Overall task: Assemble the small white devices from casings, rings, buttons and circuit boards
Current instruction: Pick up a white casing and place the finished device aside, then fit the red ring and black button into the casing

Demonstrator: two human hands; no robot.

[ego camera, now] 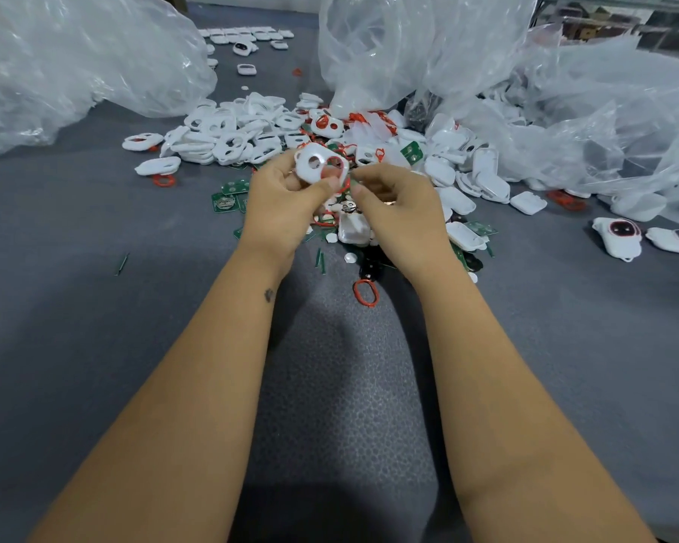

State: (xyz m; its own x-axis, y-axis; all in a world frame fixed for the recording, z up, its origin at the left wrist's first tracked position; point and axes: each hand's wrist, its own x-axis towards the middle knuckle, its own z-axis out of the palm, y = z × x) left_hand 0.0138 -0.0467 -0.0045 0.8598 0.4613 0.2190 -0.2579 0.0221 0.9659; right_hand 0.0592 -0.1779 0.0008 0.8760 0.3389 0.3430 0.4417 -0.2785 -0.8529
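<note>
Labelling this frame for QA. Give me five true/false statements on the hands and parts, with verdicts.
1. The left hand holds a white casing with two holes. True.
2. The right hand rests flat on the table. False: it is raised, fingers curled at a red ring by the casing.
3. A loose red ring lies on the grey mat between the forearms. True.
4. Two assembled devices lie at far right. True.
5. The plastic bags are black. False: they are clear.
</note>
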